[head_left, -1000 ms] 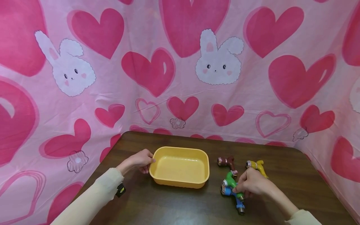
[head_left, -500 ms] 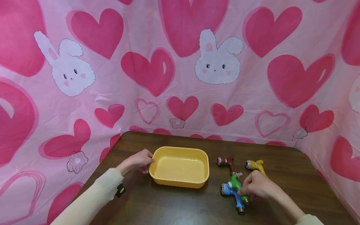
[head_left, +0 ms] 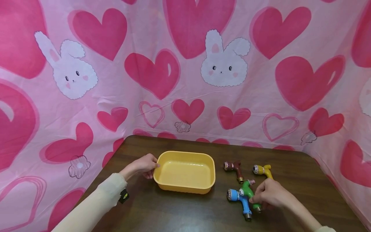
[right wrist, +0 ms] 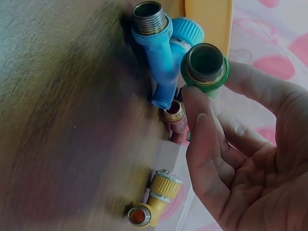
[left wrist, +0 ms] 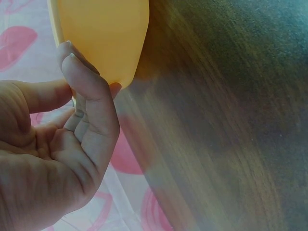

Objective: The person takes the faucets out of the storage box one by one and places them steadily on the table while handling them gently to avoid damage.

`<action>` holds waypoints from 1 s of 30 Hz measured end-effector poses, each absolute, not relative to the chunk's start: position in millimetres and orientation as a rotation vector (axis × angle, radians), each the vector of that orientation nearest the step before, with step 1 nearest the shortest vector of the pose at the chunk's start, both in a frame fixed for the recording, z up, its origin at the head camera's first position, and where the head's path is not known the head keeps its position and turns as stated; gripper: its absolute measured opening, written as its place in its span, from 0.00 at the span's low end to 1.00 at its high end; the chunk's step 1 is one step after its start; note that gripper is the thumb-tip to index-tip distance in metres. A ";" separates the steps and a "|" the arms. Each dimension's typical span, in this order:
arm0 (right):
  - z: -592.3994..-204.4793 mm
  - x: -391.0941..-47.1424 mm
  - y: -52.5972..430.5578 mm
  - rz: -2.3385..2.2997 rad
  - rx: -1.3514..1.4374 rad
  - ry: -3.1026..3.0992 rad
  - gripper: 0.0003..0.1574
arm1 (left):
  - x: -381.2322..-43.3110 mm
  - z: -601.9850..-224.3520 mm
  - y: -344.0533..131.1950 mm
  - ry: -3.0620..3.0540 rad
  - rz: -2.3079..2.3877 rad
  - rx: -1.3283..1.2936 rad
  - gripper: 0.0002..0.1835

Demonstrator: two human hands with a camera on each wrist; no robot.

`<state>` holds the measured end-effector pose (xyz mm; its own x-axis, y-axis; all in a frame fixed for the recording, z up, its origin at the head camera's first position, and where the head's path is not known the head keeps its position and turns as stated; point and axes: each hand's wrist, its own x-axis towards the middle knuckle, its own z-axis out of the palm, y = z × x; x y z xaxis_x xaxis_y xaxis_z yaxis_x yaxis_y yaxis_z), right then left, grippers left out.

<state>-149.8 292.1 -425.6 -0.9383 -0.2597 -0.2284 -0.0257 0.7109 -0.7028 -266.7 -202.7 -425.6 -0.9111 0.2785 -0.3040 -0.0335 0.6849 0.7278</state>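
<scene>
A green faucet (head_left: 247, 190) with a threaded metal end is pinched in my right hand (head_left: 271, 193), close over the table. In the right wrist view its open threaded mouth faces the camera. Just left of it lies a blue faucet (head_left: 240, 200), which the green one partly overlaps in the head view. My left hand (head_left: 146, 166) pinches the left rim of a yellow rectangular basin (head_left: 185, 190), thumb on one side and fingers on the other in the left wrist view. The basin's inside shows nothing in it.
Behind the green faucet lie a dark red faucet (head_left: 236, 170) and a yellow faucet (head_left: 262, 170). All stand on a dark wooden table (head_left: 179, 212). A pink cloth with hearts and rabbits (head_left: 185, 80) hangs around the back and sides.
My right hand has moved the green faucet to the right, off the blue faucet and away from the dark red one. The left hand and the basin stay where they were.
</scene>
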 end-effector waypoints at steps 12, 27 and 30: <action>-424.7 -146.0 301.3 -1.041 -0.190 2.596 0.11 | -266.1 -424.2 -203.5 2.499 1.102 0.185 0.10; -431.9 -139.7 317.4 -1.046 -0.127 2.566 0.12 | -265.6 -425.4 -204.3 2.507 1.098 0.184 0.11; -433.6 -136.7 319.8 -1.061 -0.121 2.572 0.12 | -266.0 -425.5 -204.1 2.508 1.098 0.182 0.10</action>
<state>-136.7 319.8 -433.6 -0.9333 -0.2111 -0.2906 0.0552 0.7151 -0.6968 -266.0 -204.1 -425.5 -0.9135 0.2715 -0.3031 -0.0387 0.6837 0.7288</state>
